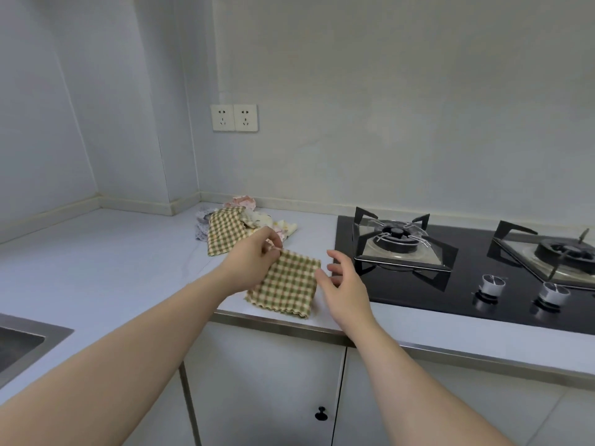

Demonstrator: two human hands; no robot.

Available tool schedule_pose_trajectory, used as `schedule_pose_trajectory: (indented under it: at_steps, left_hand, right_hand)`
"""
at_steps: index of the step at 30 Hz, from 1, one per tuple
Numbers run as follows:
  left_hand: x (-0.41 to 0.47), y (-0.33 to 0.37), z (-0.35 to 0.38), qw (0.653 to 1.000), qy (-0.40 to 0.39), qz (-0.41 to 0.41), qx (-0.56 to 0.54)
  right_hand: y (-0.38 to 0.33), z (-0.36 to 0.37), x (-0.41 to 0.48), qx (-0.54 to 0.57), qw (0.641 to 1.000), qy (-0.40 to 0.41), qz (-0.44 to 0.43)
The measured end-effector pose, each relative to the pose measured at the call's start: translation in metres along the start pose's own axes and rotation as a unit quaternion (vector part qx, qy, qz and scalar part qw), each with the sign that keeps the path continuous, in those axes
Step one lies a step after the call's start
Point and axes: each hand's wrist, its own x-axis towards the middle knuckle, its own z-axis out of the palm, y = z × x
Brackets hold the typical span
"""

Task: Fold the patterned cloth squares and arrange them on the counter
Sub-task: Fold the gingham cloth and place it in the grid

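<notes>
Fingers [273,245] of left hand [254,262] pinch checked cloth [289,286]; right hand [346,284] fingers released beside it.

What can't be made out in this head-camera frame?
Head view, pile of cloths: they overlap and the left hand covers part, so no count.
Head view, checked cloth: left hand hides the pinched corner; layers unclear.
Head view, sink: cut off by left edge.
Head view, right burner: cut off by right edge.

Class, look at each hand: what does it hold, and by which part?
The left hand pinches the checked cloth by its far left corner. The right hand holds nothing.
</notes>
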Motion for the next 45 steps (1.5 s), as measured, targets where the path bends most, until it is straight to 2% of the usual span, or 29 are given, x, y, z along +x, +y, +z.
schedule_pose_trajectory:
  at_steps: [3, 6, 14, 18, 23, 26, 28, 31, 34, 36, 39, 41, 45]
  left_hand:
    - [-0.012, 0.021, -0.013, 0.999, 0.010, 0.038, 0.002]
    - [-0.024, 0.035, -0.024, 0.999, 0.006, 0.044, -0.010]
    - [-0.056, 0.074, -0.039, 0.994, 0.019, 0.087, -0.057]
    - [-0.072, 0.095, -0.044, 0.990, 0.024, 0.104, -0.089]
    - [-0.083, 0.105, -0.058, 0.984, 0.035, 0.071, -0.158]
    - [-0.089, 0.104, -0.062, 0.982, 0.030, 0.044, -0.184]
    - [-0.094, 0.105, -0.060, 0.978, 0.023, 0.036, -0.205]
    - [-0.099, 0.108, -0.062, 0.971, 0.028, 0.012, -0.237]
    - [-0.100, 0.112, -0.065, 0.957, 0.059, -0.011, -0.284]
    - [-0.102, 0.115, -0.064, 0.953, 0.100, -0.018, -0.285]
    - [-0.102, 0.115, -0.059, 0.953, 0.168, -0.033, -0.250]
    - [-0.102, 0.113, -0.055, 0.952, 0.179, -0.048, -0.244]
    - [-0.106, 0.111, -0.049, 0.937, 0.198, -0.066, -0.281]
  right_hand:
    - [-0.011, -0.006, -0.006, -0.030, 0.998, -0.020, -0.061]
    - [-0.031, -0.020, -0.017, -0.058, 0.992, -0.015, -0.107]
    - [-0.073, -0.073, -0.054, -0.155, 0.975, -0.045, -0.154]
    - [-0.100, -0.089, -0.076, -0.169, 0.968, -0.115, -0.146]
    - [-0.135, -0.099, -0.105, -0.106, 0.958, -0.237, -0.121]
    - [-0.159, -0.100, -0.115, -0.073, 0.951, -0.272, -0.132]
    - [-0.173, -0.100, -0.118, -0.091, 0.945, -0.285, -0.132]
    - [-0.185, -0.099, -0.118, -0.156, 0.948, -0.239, -0.140]
    - [-0.188, -0.093, -0.116, -0.186, 0.966, -0.104, -0.148]
    - [-0.183, -0.084, -0.114, -0.177, 0.972, -0.043, -0.151]
    - [-0.171, -0.076, -0.111, -0.032, 0.995, -0.016, -0.089]
    - [-0.162, -0.071, -0.109, 0.072, 0.997, -0.015, -0.023]
    - [-0.140, -0.063, -0.100, 0.144, 0.988, 0.020, 0.056]
